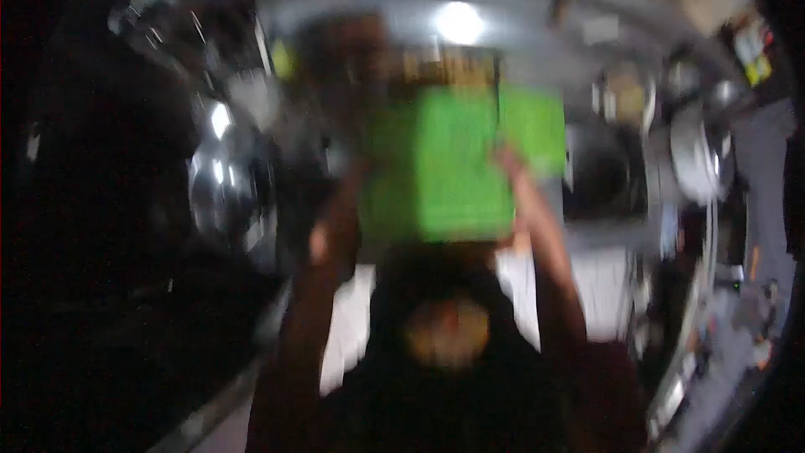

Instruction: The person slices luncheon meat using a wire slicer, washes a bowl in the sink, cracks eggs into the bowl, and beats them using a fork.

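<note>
A bright green, box-like thing (465, 172) is in front of my chest, smeared by motion. Its left part looks darker, in shadow. My right hand (511, 169) is at its right edge, closed around it as far as the blur shows. On the opposite edge, my left hand (354, 178) also grips it, dim and blurred. Another green piece (535, 126) shows just beyond my right hand; whether it belongs to the same thing I cannot tell.
Shiny rounded metal ware (226, 176) stands at the left. A dark round vessel (599, 172) and a pale pan-like item (698, 155) are at the right. Yellow upright shapes (449, 67) lie behind the green thing. A light reflects brightly (459, 23) farther back.
</note>
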